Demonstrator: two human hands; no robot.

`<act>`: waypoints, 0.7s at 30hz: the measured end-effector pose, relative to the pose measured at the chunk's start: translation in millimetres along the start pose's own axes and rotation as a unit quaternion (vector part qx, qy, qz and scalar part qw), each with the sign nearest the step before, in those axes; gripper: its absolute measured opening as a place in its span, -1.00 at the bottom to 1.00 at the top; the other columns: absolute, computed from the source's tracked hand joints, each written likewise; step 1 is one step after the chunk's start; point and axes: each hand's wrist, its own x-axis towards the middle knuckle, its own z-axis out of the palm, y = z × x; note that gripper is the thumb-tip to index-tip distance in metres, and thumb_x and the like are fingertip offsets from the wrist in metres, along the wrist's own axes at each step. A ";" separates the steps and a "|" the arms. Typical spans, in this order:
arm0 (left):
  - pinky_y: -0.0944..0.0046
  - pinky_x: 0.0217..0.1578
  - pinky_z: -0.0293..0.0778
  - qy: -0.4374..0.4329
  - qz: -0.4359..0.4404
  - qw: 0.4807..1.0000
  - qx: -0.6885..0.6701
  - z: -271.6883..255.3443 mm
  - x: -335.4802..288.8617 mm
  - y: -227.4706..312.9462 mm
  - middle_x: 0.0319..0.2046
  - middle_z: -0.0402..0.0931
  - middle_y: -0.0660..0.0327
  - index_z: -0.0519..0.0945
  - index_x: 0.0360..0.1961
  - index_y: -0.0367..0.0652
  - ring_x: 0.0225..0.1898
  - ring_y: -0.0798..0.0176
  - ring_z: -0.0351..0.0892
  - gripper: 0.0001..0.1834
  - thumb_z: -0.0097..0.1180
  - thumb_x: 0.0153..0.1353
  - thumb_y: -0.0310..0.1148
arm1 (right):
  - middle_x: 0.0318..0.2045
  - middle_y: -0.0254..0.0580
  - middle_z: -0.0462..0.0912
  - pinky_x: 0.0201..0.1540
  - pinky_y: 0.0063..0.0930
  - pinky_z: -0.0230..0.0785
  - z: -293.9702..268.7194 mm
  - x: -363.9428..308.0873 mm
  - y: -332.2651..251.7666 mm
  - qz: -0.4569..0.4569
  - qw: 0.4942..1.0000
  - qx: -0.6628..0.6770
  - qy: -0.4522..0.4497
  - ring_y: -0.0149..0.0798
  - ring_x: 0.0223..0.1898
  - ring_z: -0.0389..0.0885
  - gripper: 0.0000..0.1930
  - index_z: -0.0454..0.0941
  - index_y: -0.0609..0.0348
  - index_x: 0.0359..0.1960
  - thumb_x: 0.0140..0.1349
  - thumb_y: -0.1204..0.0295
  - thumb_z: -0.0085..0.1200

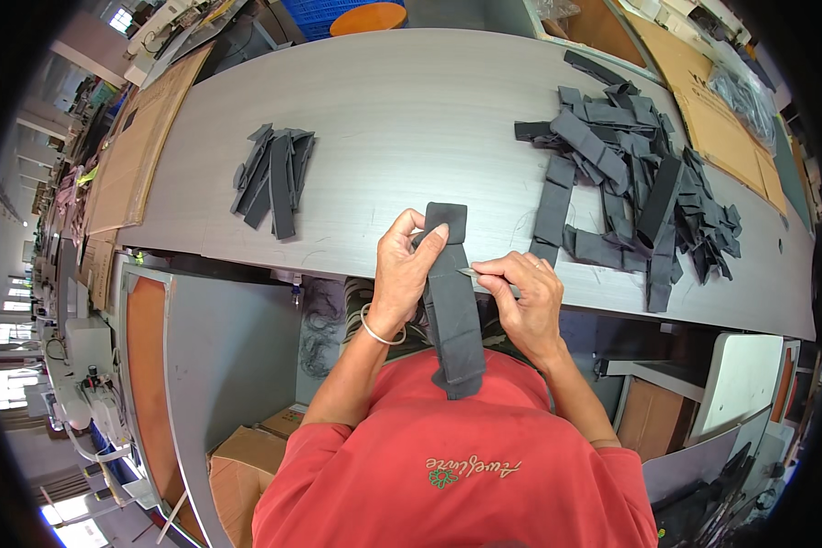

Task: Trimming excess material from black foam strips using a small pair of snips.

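A dark grey fabric strip (455, 315) with crease lines hangs over the table's near edge, its lower end against my red shirt. My left hand (400, 269) grips it near the top, thumb on the front and fingers mostly hidden behind. On the strip's right side, my right hand (528, 297) is closed around a small pointed metal tool (467, 272). Only the tool's tip shows, at the strip's edge; the fingers cover the remainder, so its exact kind is unclear.
A small stack of dark strips (279, 178) lies at the table's left. A larger jumbled heap of strips (616, 173) covers the right side of the grey table (374, 110). Cardboard sheets (146, 146) line the left edge; an open carton (245, 475) stands below.
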 end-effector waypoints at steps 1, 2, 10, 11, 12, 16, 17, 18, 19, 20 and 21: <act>0.54 -0.50 0.37 -0.001 0.002 1.000 0.001 0.1 0.4 -0.3 -0.45 0.50 0.32 0.42 -0.38 -0.19 -0.47 0.59 0.41 -0.88 0.10 0.28 -0.49 | -0.50 -0.38 0.61 -0.41 -0.41 0.21 -0.1 0.0 0.5 -0.001 1.000 0.000 0.000 -0.29 -0.48 0.50 -0.90 0.66 0.01 -0.37 0.05 0.43 0.21; 0.54 -0.50 0.37 -0.001 0.003 1.000 0.001 0.3 0.6 -0.1 -0.45 0.50 0.32 0.42 -0.38 -0.19 -0.47 0.59 0.41 -0.88 0.10 0.28 -0.49 | -0.49 -0.39 0.61 -0.42 -0.40 0.20 -0.7 -0.1 1.3 0.005 1.000 0.004 0.008 -0.29 -0.48 0.50 -0.89 0.66 -0.01 -0.36 0.04 0.43 0.22; 0.51 -0.49 0.32 0.015 0.027 0.999 0.024 0.1 1.3 -0.8 -0.47 0.47 0.36 0.42 -0.40 -0.19 -0.46 0.58 0.35 -0.87 0.10 0.27 -0.48 | -0.59 -0.43 0.47 -0.44 -0.39 0.19 1.7 0.7 -9.4 -0.010 1.000 -0.018 -0.016 -0.29 -0.52 0.44 -0.75 0.69 -0.19 -0.22 0.04 0.45 0.20; 0.51 -0.49 0.32 0.015 0.027 0.999 0.024 0.2 1.1 -0.1 -0.47 0.47 0.36 0.42 -0.40 -0.19 -0.46 0.58 0.35 -0.87 0.10 0.27 -0.48 | -0.60 -0.41 0.42 -0.44 -0.39 0.19 3.1 -0.3 -8.6 -0.007 1.000 -0.009 -0.015 -0.29 -0.53 0.43 -0.72 0.69 -0.22 -0.20 0.03 0.46 0.18; 0.51 -0.50 0.31 0.016 0.029 0.999 0.036 0.6 1.2 0.4 -0.48 0.46 0.37 0.41 -0.41 -0.19 -0.46 0.59 0.34 -0.87 0.11 0.27 -0.48 | -0.62 -0.40 0.36 -0.44 -0.40 0.19 4.6 -1.3 -7.1 -0.002 1.000 0.001 -0.014 -0.28 -0.53 0.42 -0.68 0.69 -0.26 -0.18 0.02 0.48 0.16; 0.51 -0.50 0.30 0.040 0.046 0.995 0.082 -0.7 1.5 0.3 -0.50 0.44 0.38 0.41 -0.41 -0.20 -0.46 0.60 0.33 -0.86 0.11 0.26 -0.47 | -0.61 -0.38 0.34 -0.45 -0.40 0.19 9.2 -4.1 -4.2 -0.018 1.000 -0.018 -0.017 -0.28 -0.53 0.41 -0.62 0.69 -0.29 -0.17 -0.01 0.52 0.12; 0.51 -0.50 0.30 0.041 0.046 0.995 0.083 -0.4 1.0 0.6 -0.50 0.44 0.38 0.41 -0.41 -0.20 -0.46 0.60 0.33 -0.86 0.11 0.26 -0.47 | -0.61 -0.37 0.33 -0.46 -0.40 0.18 10.5 -3.6 -6.4 -0.032 0.998 -0.046 -0.002 -0.27 -0.54 0.40 -0.61 0.69 -0.30 -0.17 -0.02 0.53 0.10; 0.51 -0.50 0.29 0.043 0.062 0.992 0.098 0.3 0.9 0.6 -0.50 0.44 0.38 0.41 -0.42 -0.21 -0.46 0.59 0.31 -0.84 0.12 0.26 -0.46 | -0.61 -0.36 0.31 -0.48 -0.39 0.18 11.3 -3.1 -8.2 -0.046 0.996 -0.076 0.014 -0.27 -0.55 0.39 -0.59 0.69 -0.31 -0.17 -0.03 0.55 0.08; 0.51 -0.51 0.28 0.044 0.077 0.989 0.114 1.2 0.9 0.5 -0.50 0.43 0.38 0.40 -0.43 -0.22 -0.46 0.59 0.30 -0.83 0.12 0.26 -0.45 | -0.61 -0.36 0.31 -0.48 -0.39 0.18 11.3 -2.5 -9.3 -0.046 0.996 -0.076 0.014 -0.27 -0.55 0.39 -0.59 0.69 -0.31 -0.17 -0.03 0.55 0.08; 0.51 -0.51 0.28 0.044 0.077 0.990 0.114 2.5 2.0 -1.5 -0.50 0.43 0.38 0.40 -0.43 -0.22 -0.46 0.59 0.30 -0.83 0.12 0.26 -0.45 | -0.60 -0.36 0.34 -0.47 -0.39 0.20 11.0 -1.6 -10.2 -0.036 0.998 -0.049 0.006 -0.27 -0.54 0.41 -0.59 0.69 -0.28 -0.17 -0.03 0.56 0.08; 0.50 -0.52 0.26 0.051 0.115 0.982 0.143 3.5 3.8 -4.9 -0.52 0.41 0.39 0.40 -0.45 -0.22 -0.47 0.59 0.28 -0.82 0.12 0.25 -0.45 | -0.59 -0.36 0.36 -0.46 -0.39 0.23 11.2 -1.0 -11.2 -0.025 0.999 -0.021 -0.002 -0.28 -0.53 0.42 -0.59 0.69 -0.26 -0.16 -0.03 0.57 0.08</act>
